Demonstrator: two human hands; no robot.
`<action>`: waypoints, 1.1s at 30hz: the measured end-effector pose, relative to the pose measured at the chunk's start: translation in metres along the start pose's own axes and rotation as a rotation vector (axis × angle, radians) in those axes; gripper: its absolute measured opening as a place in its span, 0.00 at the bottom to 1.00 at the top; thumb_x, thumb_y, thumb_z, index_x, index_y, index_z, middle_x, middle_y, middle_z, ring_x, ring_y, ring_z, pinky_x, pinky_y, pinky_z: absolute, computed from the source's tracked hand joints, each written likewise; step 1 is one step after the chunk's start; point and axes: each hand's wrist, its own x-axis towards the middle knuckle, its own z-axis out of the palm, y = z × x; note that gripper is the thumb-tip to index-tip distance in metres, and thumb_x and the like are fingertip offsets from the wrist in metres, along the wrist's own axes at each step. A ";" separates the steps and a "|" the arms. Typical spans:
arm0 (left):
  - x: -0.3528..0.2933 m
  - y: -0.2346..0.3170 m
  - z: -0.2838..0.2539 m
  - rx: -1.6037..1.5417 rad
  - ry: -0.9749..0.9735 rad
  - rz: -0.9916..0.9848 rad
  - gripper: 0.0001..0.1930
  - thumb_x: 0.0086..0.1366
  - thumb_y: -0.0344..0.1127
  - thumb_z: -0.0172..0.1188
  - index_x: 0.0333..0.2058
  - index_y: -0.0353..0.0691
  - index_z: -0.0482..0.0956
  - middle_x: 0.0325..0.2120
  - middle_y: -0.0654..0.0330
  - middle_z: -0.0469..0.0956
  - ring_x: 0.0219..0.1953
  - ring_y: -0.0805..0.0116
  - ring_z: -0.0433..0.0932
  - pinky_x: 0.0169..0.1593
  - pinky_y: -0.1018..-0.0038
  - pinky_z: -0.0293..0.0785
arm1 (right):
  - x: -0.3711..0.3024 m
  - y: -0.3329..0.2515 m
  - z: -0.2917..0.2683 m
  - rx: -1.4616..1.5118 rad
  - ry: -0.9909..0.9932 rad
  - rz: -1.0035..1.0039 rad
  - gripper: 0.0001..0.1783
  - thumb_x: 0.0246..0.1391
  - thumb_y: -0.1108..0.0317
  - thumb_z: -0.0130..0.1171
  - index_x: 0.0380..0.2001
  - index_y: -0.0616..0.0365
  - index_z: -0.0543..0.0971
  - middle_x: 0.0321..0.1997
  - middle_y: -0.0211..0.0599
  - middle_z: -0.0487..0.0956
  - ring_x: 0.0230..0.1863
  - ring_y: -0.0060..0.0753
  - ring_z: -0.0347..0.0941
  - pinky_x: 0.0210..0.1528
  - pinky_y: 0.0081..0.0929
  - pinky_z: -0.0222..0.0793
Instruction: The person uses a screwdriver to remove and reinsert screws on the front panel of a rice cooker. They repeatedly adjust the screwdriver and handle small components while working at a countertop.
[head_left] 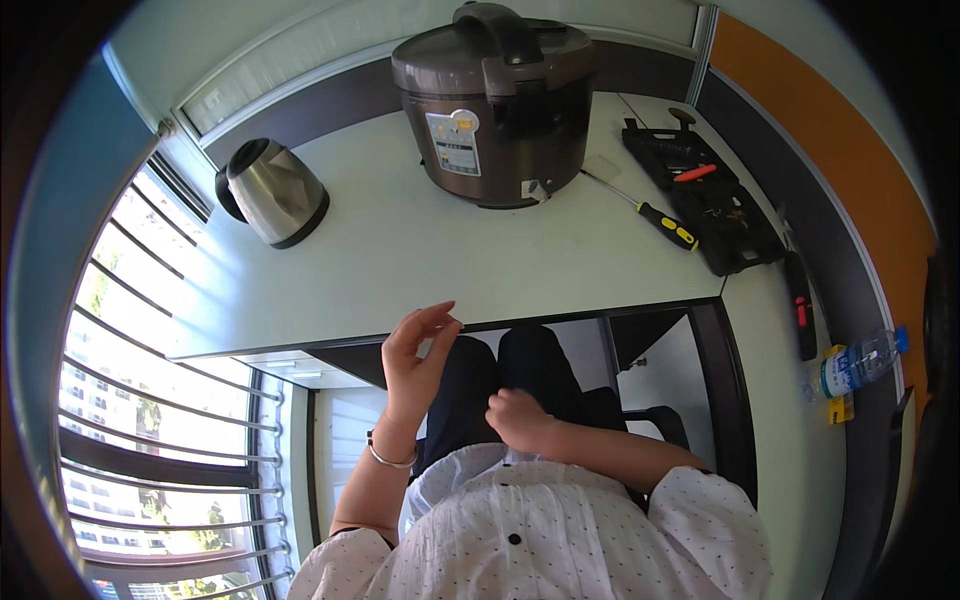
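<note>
My left hand (416, 358) is raised at the table's front edge, fingers bent forward and the thumb a little apart from them. Nothing shows between its fingertips. Over my lap, my right hand (520, 421) is curled closed, and its palm is hidden. Beyond both hands, a large brown rice cooker (500, 130) stands upright on the table with its lid down and its handle raised. To the cooker's right lies a screwdriver (666, 226) with a black and yellow handle, its shaft pointing toward the cooker. Neither hand touches these things.
A steel electric kettle (280, 195) stands at the left of the pale table (400, 270). An open black tool case (735, 225), a black-and-red tool (802, 310) and a water bottle (850, 370) lie on the right. A barred window (160, 420) is at my left.
</note>
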 end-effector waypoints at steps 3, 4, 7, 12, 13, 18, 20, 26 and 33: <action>0.010 0.015 0.015 0.085 -0.017 0.114 0.12 0.51 0.18 0.59 0.36 0.34 0.79 0.31 0.59 0.75 0.33 0.73 0.75 0.35 0.81 0.72 | 0.013 0.006 -0.082 0.492 0.615 0.229 0.05 0.46 0.68 0.59 0.24 0.58 0.77 0.25 0.36 0.73 0.27 0.36 0.71 0.29 0.28 0.67; 0.012 0.019 0.017 0.119 -0.032 0.161 0.13 0.51 0.18 0.59 0.37 0.34 0.79 0.31 0.59 0.75 0.33 0.73 0.75 0.35 0.81 0.72 | 0.017 0.010 -0.107 0.711 0.756 0.239 0.04 0.46 0.71 0.61 0.26 0.59 0.78 0.23 0.35 0.73 0.25 0.32 0.70 0.29 0.24 0.67; 0.023 0.026 0.032 0.160 -0.044 0.308 0.14 0.48 0.18 0.61 0.36 0.35 0.80 0.31 0.59 0.74 0.31 0.72 0.74 0.32 0.80 0.71 | 0.027 0.024 -0.154 1.476 0.887 0.416 0.05 0.50 0.73 0.59 0.30 0.63 0.79 0.23 0.26 0.73 0.24 0.15 0.65 0.27 0.13 0.60; 0.052 0.040 0.061 0.288 -0.019 0.536 0.12 0.45 0.19 0.63 0.32 0.36 0.81 0.28 0.60 0.74 0.28 0.69 0.73 0.29 0.77 0.68 | 0.034 0.048 -0.184 1.747 0.848 0.318 0.06 0.50 0.73 0.58 0.32 0.64 0.79 0.21 0.26 0.73 0.22 0.13 0.63 0.24 0.13 0.59; 0.056 0.042 0.065 0.314 -0.020 0.587 0.12 0.44 0.19 0.63 0.31 0.36 0.81 0.28 0.60 0.74 0.28 0.69 0.73 0.29 0.77 0.68 | 0.034 0.051 -0.185 1.789 0.848 0.294 0.06 0.51 0.73 0.58 0.32 0.64 0.79 0.21 0.26 0.73 0.21 0.13 0.63 0.24 0.13 0.59; 0.068 0.045 0.074 0.404 -0.038 0.610 0.09 0.45 0.17 0.62 0.28 0.32 0.80 0.27 0.59 0.74 0.29 0.69 0.74 0.31 0.79 0.70 | 0.032 0.063 -0.190 1.852 0.816 0.271 0.05 0.52 0.73 0.56 0.30 0.64 0.78 0.20 0.27 0.72 0.20 0.16 0.62 0.24 0.15 0.58; 0.071 0.043 0.078 0.417 -0.051 0.624 0.09 0.45 0.16 0.62 0.27 0.32 0.80 0.27 0.59 0.75 0.29 0.69 0.74 0.31 0.79 0.70 | 0.030 0.068 -0.188 1.825 0.821 0.264 0.06 0.52 0.72 0.56 0.30 0.63 0.78 0.20 0.27 0.72 0.20 0.16 0.62 0.24 0.15 0.58; 0.090 0.040 0.089 0.444 0.022 0.669 0.09 0.43 0.18 0.63 0.26 0.35 0.80 0.26 0.60 0.75 0.27 0.66 0.73 0.30 0.76 0.68 | 0.034 0.072 -0.195 1.713 0.901 0.226 0.07 0.54 0.71 0.55 0.34 0.63 0.78 0.24 0.26 0.72 0.21 0.12 0.62 0.23 0.12 0.58; 0.122 0.041 0.098 0.416 0.135 0.664 0.08 0.44 0.18 0.63 0.25 0.36 0.81 0.26 0.61 0.75 0.28 0.69 0.73 0.30 0.78 0.68 | 0.056 0.084 -0.206 1.499 1.032 0.148 0.12 0.52 0.74 0.56 0.41 0.63 0.75 0.30 0.28 0.73 0.25 0.12 0.66 0.26 0.11 0.62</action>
